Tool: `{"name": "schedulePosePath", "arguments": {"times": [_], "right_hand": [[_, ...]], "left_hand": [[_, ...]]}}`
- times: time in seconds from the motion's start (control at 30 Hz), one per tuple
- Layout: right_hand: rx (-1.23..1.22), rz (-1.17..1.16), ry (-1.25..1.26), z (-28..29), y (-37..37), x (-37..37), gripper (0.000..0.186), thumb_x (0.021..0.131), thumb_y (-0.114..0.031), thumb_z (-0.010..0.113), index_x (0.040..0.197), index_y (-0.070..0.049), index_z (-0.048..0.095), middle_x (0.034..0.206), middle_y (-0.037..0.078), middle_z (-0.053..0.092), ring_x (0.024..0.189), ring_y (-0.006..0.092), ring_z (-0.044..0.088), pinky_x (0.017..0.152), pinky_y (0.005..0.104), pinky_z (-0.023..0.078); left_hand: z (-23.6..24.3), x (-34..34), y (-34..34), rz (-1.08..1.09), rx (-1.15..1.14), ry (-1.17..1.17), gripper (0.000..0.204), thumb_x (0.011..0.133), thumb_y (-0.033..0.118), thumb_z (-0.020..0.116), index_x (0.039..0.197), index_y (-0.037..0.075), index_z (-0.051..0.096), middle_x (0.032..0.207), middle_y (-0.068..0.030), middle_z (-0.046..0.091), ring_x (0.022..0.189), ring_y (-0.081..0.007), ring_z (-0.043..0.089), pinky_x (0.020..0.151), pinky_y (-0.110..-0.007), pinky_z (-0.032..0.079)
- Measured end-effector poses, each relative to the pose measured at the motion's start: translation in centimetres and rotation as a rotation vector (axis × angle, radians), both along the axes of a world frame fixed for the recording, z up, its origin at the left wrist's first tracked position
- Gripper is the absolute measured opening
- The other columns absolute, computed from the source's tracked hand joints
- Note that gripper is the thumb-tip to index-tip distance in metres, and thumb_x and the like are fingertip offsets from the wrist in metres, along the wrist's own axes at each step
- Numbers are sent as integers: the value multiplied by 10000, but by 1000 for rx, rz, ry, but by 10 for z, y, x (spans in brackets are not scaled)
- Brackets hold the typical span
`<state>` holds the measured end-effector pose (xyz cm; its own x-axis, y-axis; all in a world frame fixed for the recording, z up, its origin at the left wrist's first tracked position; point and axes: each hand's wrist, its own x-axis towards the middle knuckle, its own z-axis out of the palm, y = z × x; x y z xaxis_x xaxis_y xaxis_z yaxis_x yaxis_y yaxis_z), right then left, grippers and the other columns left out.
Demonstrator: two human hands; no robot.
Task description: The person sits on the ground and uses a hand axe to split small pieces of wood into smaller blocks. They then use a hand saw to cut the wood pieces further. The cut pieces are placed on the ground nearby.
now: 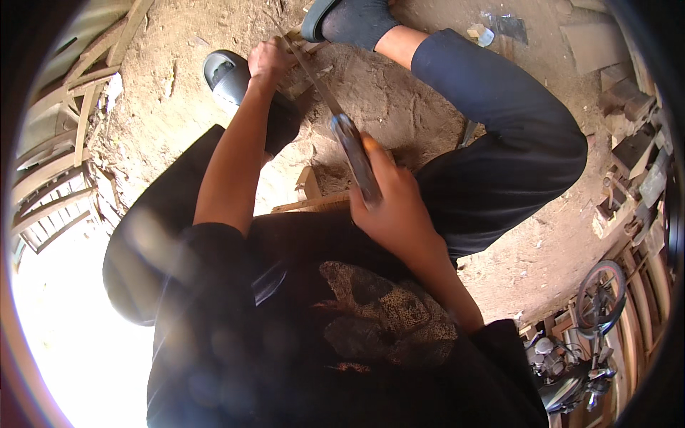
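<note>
My right hand (392,196) is wrapped round the dark handle of a long-bladed tool (349,143). Its narrow blade slants up and left, passing close to my left hand (267,58). Whether the blade is a saw or a knife, I cannot tell. With fingers closed, my left hand presses on a pale piece of wood (312,47) lying low between my feet. Much of that wood is hidden by the hand and blade. A dark slipper (227,75) is beside my left hand, and my other slippered foot (353,23) rests beyond the wood.
Beneath me shows the edge of a low wooden seat (314,203). Bare earth (378,93) surrounds my feet. Wooden frames (85,107) lean at the left; scrap wood (635,157) is piled at the right. A motorbike (578,364) stands at the lower right.
</note>
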<state>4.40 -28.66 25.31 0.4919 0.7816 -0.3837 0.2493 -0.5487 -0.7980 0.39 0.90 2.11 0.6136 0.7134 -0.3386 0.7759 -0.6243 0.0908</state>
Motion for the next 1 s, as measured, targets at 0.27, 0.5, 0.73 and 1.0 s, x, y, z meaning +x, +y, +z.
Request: {"name": "schedulePosePath", "arguments": {"times": [0.27, 0.5, 0.73, 1.0], "right_hand": [[-93, -13, 207, -1, -1, 10, 591, 812, -3, 549, 1379, 8, 385, 785, 243, 626, 740, 374, 676, 666, 419, 522], [-188, -61, 306, 42, -20, 2, 620, 799, -14, 549, 1391, 2, 363, 818, 269, 629, 766, 423, 650, 685, 449, 512], [-75, -52, 280, 41, -29, -6, 701, 781, -37, 574, 1419, -13, 285, 790, 272, 622, 764, 449, 636, 678, 515, 497], [-119, -77, 285, 34, -12, -4, 609, 788, -1, 554, 1375, 16, 392, 740, 256, 606, 697, 427, 631, 636, 446, 503]], "left_hand": [[16, 3, -3, 20, 5, 35, 537, 691, 523, 741, 982, 75, 685, 934, -201, 695, 917, -329, 682, 821, -421, 542], [-1, 8, -6, -24, 56, 62, 543, 674, 542, 753, 957, 82, 703, 931, -186, 699, 910, -316, 686, 807, -402, 552], [3, 2, -5, 57, 49, 6, 557, 715, 572, 725, 970, 78, 696, 904, -180, 703, 891, -311, 692, 792, -404, 557], [-6, -6, 3, -43, 93, 60, 552, 730, 581, 695, 971, 83, 692, 892, -169, 706, 855, -292, 701, 778, -399, 564]]}}
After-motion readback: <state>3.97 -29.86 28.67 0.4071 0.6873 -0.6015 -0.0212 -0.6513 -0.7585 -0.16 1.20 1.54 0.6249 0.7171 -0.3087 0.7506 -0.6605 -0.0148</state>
